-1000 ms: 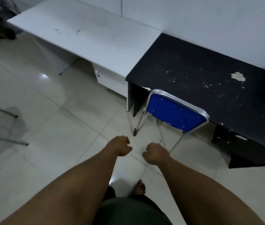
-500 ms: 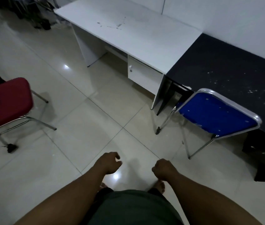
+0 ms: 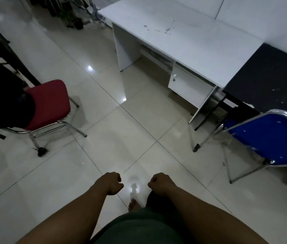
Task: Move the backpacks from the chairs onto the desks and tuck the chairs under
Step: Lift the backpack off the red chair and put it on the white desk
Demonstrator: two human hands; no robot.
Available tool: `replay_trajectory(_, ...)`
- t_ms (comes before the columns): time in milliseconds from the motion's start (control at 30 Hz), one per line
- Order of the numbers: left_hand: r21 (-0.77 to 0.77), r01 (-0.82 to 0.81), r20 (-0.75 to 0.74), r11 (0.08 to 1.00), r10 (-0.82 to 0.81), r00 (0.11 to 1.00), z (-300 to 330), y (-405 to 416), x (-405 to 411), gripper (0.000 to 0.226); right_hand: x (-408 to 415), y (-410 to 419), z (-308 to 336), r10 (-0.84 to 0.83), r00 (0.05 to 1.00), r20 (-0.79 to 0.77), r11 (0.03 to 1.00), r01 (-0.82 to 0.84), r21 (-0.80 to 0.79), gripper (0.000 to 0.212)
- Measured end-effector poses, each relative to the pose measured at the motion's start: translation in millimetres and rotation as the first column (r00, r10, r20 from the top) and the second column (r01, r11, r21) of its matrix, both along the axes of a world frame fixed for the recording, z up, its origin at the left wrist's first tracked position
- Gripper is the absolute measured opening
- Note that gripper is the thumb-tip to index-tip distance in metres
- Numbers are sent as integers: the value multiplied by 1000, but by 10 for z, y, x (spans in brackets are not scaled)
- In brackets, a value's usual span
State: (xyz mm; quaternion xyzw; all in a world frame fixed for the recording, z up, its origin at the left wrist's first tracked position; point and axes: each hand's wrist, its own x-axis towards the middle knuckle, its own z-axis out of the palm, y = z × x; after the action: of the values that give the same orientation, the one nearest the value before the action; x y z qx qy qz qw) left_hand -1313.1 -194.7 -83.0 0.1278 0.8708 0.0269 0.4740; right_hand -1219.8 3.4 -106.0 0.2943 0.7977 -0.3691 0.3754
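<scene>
A red chair (image 3: 51, 101) with chrome legs stands on the floor at the left, and a black backpack (image 3: 3, 99) rests on its seat. At the right edge a blue folding chair (image 3: 269, 138) stands partly under the black desk (image 3: 269, 76). The white desk (image 3: 192, 39) lies beyond, its top bare. My left hand (image 3: 110, 183) and my right hand (image 3: 160, 184) hang low in the middle, both curled into loose fists with nothing in them, well apart from either chair.
Pale glossy floor tiles stretch between the chairs and desks. A white drawer unit (image 3: 188, 87) sits under the white desk. Dark clutter and cables (image 3: 72, 13) lie at the back. A dark frame (image 3: 2, 43) crosses the left edge. My bare foot (image 3: 134, 206) shows below.
The view has swung left: the blue chair slid to the right edge, and the red chair with the backpack came into sight. Both fists dropped lower and stayed closed.
</scene>
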Motion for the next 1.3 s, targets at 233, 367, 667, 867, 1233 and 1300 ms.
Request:
replay_trajectory(233, 100, -201, 28, 974, 200, 979, -39, -236, -636, 42, -471, 69, -189, 124, 983, 134, 989, -134, 64, 31)
replay_trajectory(367, 136, -256, 51, 957, 251, 967, 8, -290, -1018, 42, -1042, -39, -176, 199, 973, 120, 975, -208, 73, 40)
replay_trajectory(667, 166, -449, 16, 878, 453, 892, 151, -771, -1887, 35, -2458, -512, 78, 315, 946, -69, 948, -311, 72, 40)
replay_trajectory(867, 122, -415, -5, 902, 419, 908, 112, -1352, -2597, 39, -3089, -990, 50, 259, 962, -89, 964, -251, 90, 38)
replay_trajectory(1233, 130, -166, 5, 977, 167, 986, 154, -2422, -3843, 43, -3475, -2450, -91, -109, 994, -21, 994, 109, 15, 41)
replay_trajectory(1300, 121, -135, -13, 983, 137, 990, 162, -2598, -4007, 45, -3555, -2711, -87, -145, 988, -45, 989, 145, 5, 40)
